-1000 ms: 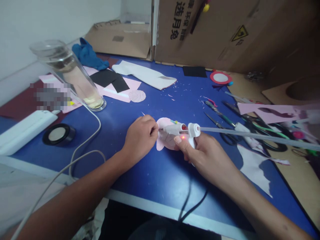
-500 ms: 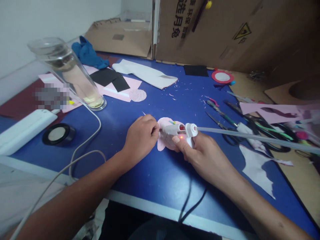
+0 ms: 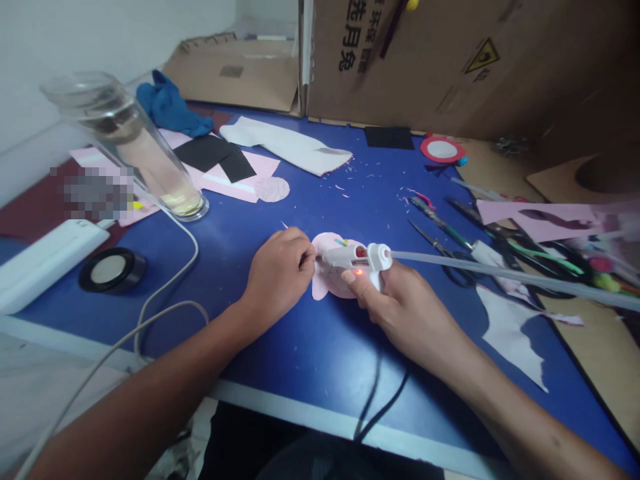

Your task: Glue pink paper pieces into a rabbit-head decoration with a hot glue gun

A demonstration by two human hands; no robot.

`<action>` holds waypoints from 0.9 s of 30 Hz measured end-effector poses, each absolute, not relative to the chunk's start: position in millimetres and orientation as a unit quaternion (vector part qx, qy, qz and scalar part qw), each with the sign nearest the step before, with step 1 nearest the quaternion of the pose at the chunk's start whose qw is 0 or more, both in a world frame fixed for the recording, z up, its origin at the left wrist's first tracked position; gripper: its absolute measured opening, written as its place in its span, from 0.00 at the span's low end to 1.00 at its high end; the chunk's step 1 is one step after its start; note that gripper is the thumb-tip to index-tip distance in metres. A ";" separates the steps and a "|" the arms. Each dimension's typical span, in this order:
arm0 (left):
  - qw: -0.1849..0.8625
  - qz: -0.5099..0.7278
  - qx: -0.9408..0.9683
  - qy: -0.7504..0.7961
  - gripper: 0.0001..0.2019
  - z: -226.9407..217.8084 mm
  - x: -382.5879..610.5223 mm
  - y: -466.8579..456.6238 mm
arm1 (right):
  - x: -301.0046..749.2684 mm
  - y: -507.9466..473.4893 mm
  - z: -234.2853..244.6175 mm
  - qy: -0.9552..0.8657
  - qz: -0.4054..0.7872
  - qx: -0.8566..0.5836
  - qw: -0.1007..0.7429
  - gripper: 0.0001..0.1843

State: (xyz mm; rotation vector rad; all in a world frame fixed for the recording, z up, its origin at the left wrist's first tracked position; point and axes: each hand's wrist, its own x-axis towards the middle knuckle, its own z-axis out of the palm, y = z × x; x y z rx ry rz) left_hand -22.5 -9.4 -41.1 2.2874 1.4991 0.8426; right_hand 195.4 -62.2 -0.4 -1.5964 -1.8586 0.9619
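Observation:
My right hand (image 3: 400, 307) is wrapped round a small white glue gun (image 3: 356, 259) with a red light lit on its side. A long clear glue stick (image 3: 500, 273) juts from its back toward the right. The gun's tip points left at a pink felt cut-out (image 3: 327, 283) lying on the blue table (image 3: 300, 347). My left hand (image 3: 280, 273) rests on the table with its fingers pinched at the left edge of the pink felt, right by the gun's tip.
A tall glass (image 3: 135, 153) of liquid stands at the left, with a black tape roll (image 3: 111, 270) and a white power strip (image 3: 45, 257) nearer. Scissors (image 3: 450, 250), felt scraps and a red-rimmed disc (image 3: 441, 150) lie to the right. Cardboard boxes (image 3: 425, 60) line the back.
The glue gun and my right hand have shifted slightly left, closer over the pink felt. My left hand stays pinched at the felt's edge.

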 end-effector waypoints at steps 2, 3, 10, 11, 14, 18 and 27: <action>0.140 0.291 0.792 0.518 0.10 -40.7 -22.3 -9.0 | 195.1 -62.3 -0.7 -0.685 0.354 -0.584 0.254 0.29; 0.140 0.291 0.791 0.519 0.10 -40.7 -22.1 -8.8 | 194.9 -62.2 -0.7 -0.686 0.353 -0.583 0.254 0.29; 0.140 0.299 0.791 0.516 0.10 -41.6 -22.2 -9.4 | 193.7 -62.2 2.3 -0.688 0.350 -0.587 0.244 0.26; 0.141 0.299 0.791 0.515 0.11 -41.5 -22.4 -9.6 | 193.8 -62.5 2.8 -0.688 0.351 -0.587 0.243 0.26; 0.142 0.300 0.790 0.515 0.11 -41.2 -22.6 -9.7 | 194.0 -63.2 3.6 -0.689 0.349 -0.587 0.244 0.26; 0.143 0.298 0.790 0.517 0.11 -40.9 -22.4 -9.3 | 193.8 -63.6 3.7 -0.692 0.344 -0.587 0.243 0.25; 0.147 0.295 0.787 0.521 0.11 -40.6 -22.4 -9.2 | 194.6 -65.3 4.4 -0.688 0.349 -0.587 0.246 0.24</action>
